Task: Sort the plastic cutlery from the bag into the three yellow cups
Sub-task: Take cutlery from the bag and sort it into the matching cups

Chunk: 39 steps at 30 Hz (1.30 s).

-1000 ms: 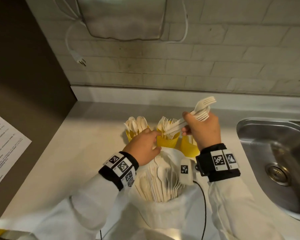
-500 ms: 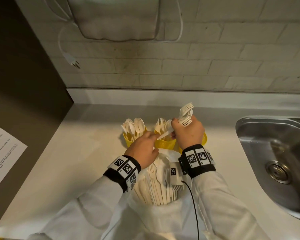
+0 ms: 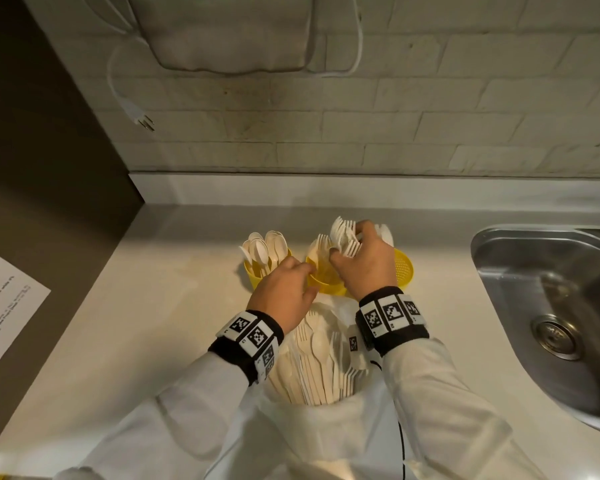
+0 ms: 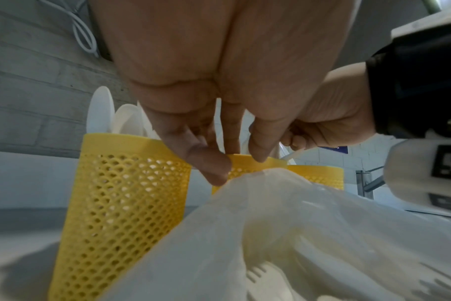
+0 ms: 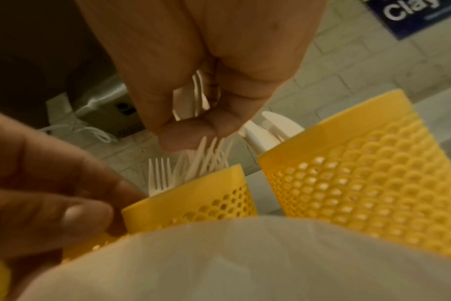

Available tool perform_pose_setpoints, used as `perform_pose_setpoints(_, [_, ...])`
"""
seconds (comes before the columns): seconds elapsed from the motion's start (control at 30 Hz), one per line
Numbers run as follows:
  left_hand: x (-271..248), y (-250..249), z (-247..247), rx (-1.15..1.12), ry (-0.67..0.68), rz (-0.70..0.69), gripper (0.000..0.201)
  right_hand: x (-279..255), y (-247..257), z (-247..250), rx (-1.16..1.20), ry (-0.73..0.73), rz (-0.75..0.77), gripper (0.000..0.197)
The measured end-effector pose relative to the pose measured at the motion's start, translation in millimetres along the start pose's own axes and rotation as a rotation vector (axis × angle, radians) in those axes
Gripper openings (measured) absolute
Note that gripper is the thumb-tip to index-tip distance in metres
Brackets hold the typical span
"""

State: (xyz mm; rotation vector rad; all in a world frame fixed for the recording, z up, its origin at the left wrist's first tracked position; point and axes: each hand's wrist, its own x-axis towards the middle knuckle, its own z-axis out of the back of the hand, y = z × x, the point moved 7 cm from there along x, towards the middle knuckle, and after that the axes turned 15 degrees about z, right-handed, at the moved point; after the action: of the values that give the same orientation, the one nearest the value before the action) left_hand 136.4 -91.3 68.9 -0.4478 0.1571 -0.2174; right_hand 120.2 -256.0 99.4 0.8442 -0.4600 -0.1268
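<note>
On the counter [image 3: 125, 341], the bag [image 3: 326, 420] is lying at six o'clock of three cups, the left hand [image 3: 284, 292] is pinching the middle cup [image 3: 326, 285] steady, and the right hand [image 3: 364, 261] is clutching forks [image 3: 343, 233] over it, likely needing release next.

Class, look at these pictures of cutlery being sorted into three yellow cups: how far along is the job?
Partly done. The left cup already holds spoons and the middle cup holds forks. In hand: the right hand grips a bunch of forks over the middle cup, while the left hand pinches its rim. Left to do: the bag still holds plenty of cutlery.
</note>
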Motion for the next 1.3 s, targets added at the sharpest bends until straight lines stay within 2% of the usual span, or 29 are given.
perform_pose_setpoints(0.1, [1, 0, 4, -0.017, -0.045, 0.016, 0.028, 1, 0, -5, -0.037, 0.037, 0.051, 0.047])
perform_pose_setpoints(0.23, [3, 1, 7, -0.045, -0.066, 0.015, 0.027, 4, 3, -10, -0.162, 0.108, 0.107, 0.052])
perform_pose_setpoints(0.37, [6, -3, 9, -0.062, -0.098, 0.002, 0.022, 5, 25, -11, -0.387, 0.091, 0.306, 0.056])
perform_pose_setpoints(0.43, [9, -6, 10, -0.048, -0.110, 0.012, 0.021, 3, 29, -25, -0.413, 0.209, 0.352, 0.058])
perform_pose_setpoints(0.53, [13, -9, 10, -0.007, -0.139, 0.037, 0.022, -4, 22, -48, -0.512, 0.418, 0.345, 0.060])
perform_pose_setpoints(0.63, [15, -8, 11, -0.022, -0.154, 0.048, 0.024, -3, 19, -53, -0.554, 0.483, 0.350, 0.062])
perform_pose_setpoints(0.73, [11, -9, 14, -0.050, -0.135, 0.042, 0.020, 0, 25, -47, -0.501, 0.460, 0.340, 0.062])
perform_pose_setpoints(0.83, [-1, -9, 25, -0.151, -0.159, 0.026, 0.014, -3, 37, -30, -0.397, 0.325, 0.352, 0.057])
perform_pose_setpoints(0.9, [-11, -4, 30, -0.194, -0.152, 0.022, 0.017, -10, 45, -18, -0.320, 0.259, 0.362, 0.053])
perform_pose_setpoints(0.97, [-23, -1, 28, -0.163, -0.064, -0.003, 0.013, -21, 52, -7, -0.237, 0.246, 0.382, 0.046])
perform_pose_setpoints(1.03, [-40, 1, 14, -0.103, 0.143, -0.032, 0.013, -39, 55, 0, -0.164, 0.294, 0.420, 0.035])
perform_pose_setpoints(1.1, [-60, 5, -3, -0.005, 0.339, -0.078, 0.018, -62, 53, 1, -0.131, 0.404, 0.437, 0.027])
perform_pose_setpoints(1.2, [-85, 18, -24, 0.109, 0.460, -0.135, 0.019, -100, 34, -6, -0.131, 0.582, 0.395, 0.036])
perform_pose_setpoints(1.3, [-97, 34, -43, 0.150, 0.552, -0.087, 0.024, -132, 11, -15, -0.162, 0.720, 0.337, 0.041])
